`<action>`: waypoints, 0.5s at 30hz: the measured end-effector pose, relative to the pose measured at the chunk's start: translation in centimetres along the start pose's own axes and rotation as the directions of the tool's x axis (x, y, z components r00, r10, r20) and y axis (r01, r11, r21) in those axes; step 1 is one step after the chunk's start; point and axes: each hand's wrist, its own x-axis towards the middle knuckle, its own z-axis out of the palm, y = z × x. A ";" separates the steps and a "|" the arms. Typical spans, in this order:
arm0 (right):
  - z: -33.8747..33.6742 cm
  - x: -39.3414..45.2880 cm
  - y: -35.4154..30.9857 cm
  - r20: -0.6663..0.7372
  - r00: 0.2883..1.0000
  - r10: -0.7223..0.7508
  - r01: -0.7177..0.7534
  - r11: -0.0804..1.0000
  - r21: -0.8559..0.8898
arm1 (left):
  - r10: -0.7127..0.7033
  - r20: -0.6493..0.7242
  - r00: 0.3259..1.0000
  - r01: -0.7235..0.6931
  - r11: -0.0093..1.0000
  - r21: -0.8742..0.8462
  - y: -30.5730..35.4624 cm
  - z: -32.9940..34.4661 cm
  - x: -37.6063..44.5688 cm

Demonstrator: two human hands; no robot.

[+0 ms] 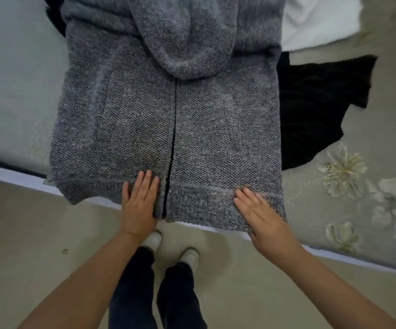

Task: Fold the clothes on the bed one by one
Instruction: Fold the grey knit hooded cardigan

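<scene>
A grey, coarsely knitted zip-front hooded jacket point(168, 119) lies flat on the bed point(14, 91), front side up, its hood point(182, 39) folded down over the chest and its ribbed hem hanging slightly past the bed's near edge. The left hand point(140, 205) rests flat on the hem just left of the dark zip line point(172, 138), fingers straight and together, gripping nothing. The right hand point(261, 217) lies flat on the hem's right part, fingers likewise extended (neither hand pinches the cloth). A black garment point(315, 103) lies beside the jacket on a flower-printed bedsheet point(349, 176), with white fabric point(315, 17) beyond. No brand, label or writing is readable.
</scene>
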 end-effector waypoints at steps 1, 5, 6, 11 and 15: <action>-0.4 -0.4 0.1 0.024 1.000 0.002 -0.002 1.000 -0.001 | -0.007 0.005 1.000 0.007 1.000 -0.014 -0.9 -0.3 -0.2; -1.0 -1.1 0.1 0.008 0.999 0.038 -0.037 0.999 -0.014 | -0.168 0.037 0.985 0.171 0.982 -0.079 -3.9 -2.5 -0.9; -0.8 -1.0 -0.1 -0.007 0.999 0.039 -0.039 0.999 -0.030 | -0.194 0.029 0.981 0.196 0.975 -0.103 -4.3 -2.9 -0.9; 0.7 -1.4 -1.6 0.068 0.994 0.090 -0.087 0.995 -0.049 | -0.138 0.084 0.987 0.149 0.980 -0.133 -4.4 -4.9 -2.4; 1.3 -2.9 -4.1 0.192 0.977 0.094 -0.082 0.994 -0.068 | -0.084 0.122 0.989 0.081 0.996 0.025 -4.9 -6.5 -6.4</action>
